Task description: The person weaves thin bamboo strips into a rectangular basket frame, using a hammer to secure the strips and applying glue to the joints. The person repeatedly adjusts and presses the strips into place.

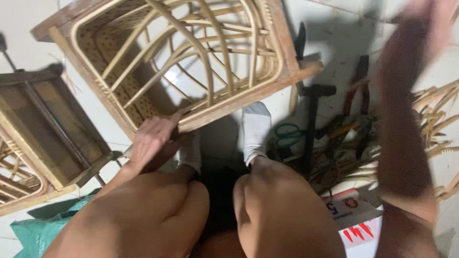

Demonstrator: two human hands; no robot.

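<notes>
A pale tiled floor (334, 33) lies under you, crowded with rattan work and tools. You squat with both knees in the lower middle of the view and your feet in white socks (255, 129) planted at the centre.

Your left hand (154, 141) sits at about 8 o'clock from the centre. Its fingers are curled over the lower wooden edge of the rattan frame (191, 62), thumb and fingers closed on that rail near its corner. The wrist is bent, and the forearm runs back down toward your left knee.

The rattan frame fills the upper middle, from 10 to 1 o'clock. It lies tilted on the floor, bent cane ribs arching inside a wooden border, its near edge just ahead of your socks.

Your right arm (406, 119) rises along the right edge at 3 o'clock, blurred by motion. The right hand (432, 19) is at the top right corner, at about 2 o'clock, too smeared to tell whether it is spread or closed, or whether it holds anything.

Between your right foot and that arm lie a dark hammer (313, 114), green-handled scissors (287, 135) and red-handled pliers (358, 83), beside loose rattan strips (440, 119). A second wooden frame (43, 129) lies at 9 o'clock, a green bag (33, 231) at 7 o'clock.
</notes>
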